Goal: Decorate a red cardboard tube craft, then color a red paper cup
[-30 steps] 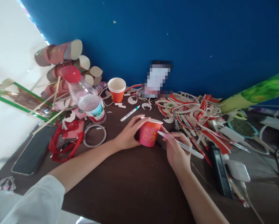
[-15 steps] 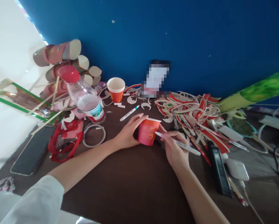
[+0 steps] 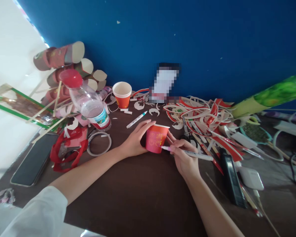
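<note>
A red-orange paper cup (image 3: 156,140) with yellow characters stands slightly tilted at the middle of the dark table, partly coloured pink on its side. My left hand (image 3: 137,140) is wrapped around its left side, the thumb hidden behind the cup or palm. In my right hand (image 3: 186,159) is a white paint marker (image 3: 197,155), its pinkish tip at the cup's lower right side. Behind the cup lies a second marker (image 3: 137,119) with a blue-green end. Further back stands a stack of paper cups (image 3: 122,98).
A plastic bottle (image 3: 96,113) with a red cap, a tape roll (image 3: 99,144) and a phone (image 3: 34,160) are on the left. Cut red-and-white paper strips (image 3: 202,113), scissors (image 3: 186,131) and a white charger (image 3: 251,177) lie on the right. A blue wall rises behind.
The marker tip has moved down and slightly left along the cup's side with my right hand. My left hand still grips the cup; the whole view has shifted slightly.
</note>
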`<state>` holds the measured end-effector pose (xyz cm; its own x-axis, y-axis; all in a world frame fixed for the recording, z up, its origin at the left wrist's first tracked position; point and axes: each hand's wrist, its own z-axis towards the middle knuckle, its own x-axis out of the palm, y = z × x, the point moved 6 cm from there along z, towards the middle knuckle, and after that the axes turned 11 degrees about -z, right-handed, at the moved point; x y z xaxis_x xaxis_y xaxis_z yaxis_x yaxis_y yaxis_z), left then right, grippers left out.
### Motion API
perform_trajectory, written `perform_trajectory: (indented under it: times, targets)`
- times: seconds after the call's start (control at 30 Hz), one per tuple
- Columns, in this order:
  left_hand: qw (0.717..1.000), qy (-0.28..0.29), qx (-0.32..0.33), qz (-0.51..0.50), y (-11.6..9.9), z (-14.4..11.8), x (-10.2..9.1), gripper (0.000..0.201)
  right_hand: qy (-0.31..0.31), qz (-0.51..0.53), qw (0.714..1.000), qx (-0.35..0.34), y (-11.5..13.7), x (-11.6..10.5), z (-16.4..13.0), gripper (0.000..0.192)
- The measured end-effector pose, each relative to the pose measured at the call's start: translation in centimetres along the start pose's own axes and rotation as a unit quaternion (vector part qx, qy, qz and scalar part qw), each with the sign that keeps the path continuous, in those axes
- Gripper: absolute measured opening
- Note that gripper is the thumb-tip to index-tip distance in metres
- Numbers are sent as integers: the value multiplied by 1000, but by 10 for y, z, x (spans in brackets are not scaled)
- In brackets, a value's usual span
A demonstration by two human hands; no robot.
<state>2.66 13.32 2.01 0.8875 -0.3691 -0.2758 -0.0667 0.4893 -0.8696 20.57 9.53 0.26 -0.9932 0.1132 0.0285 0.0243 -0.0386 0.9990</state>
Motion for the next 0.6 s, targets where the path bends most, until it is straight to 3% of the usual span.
perform_trajectory:
  times: [0.23, 0.37, 0.5, 0.53, 0.6]
  targets:
    - [1000, 3, -2, 1, 0, 1, -1, 93, -4, -21, 1000, 13, -4, 0, -2, 20]
    - [1000, 7, -4, -7, -1, 2, -1, 96, 8, 44, 999, 8, 7, 5, 1, 23]
    - [1000, 15, -9, -11, -1, 3, -1, 94, -64, 60, 996, 0, 16, -4, 5, 67]
    - [1000, 16, -8, -14, -1, 2, -1, 94, -89, 51, 995, -7, 18, -7, 5, 67]
    - [1000, 16, -3, -19, -1, 2, 0, 93, -118, 36, 992, -20, 21, -10, 4, 50]
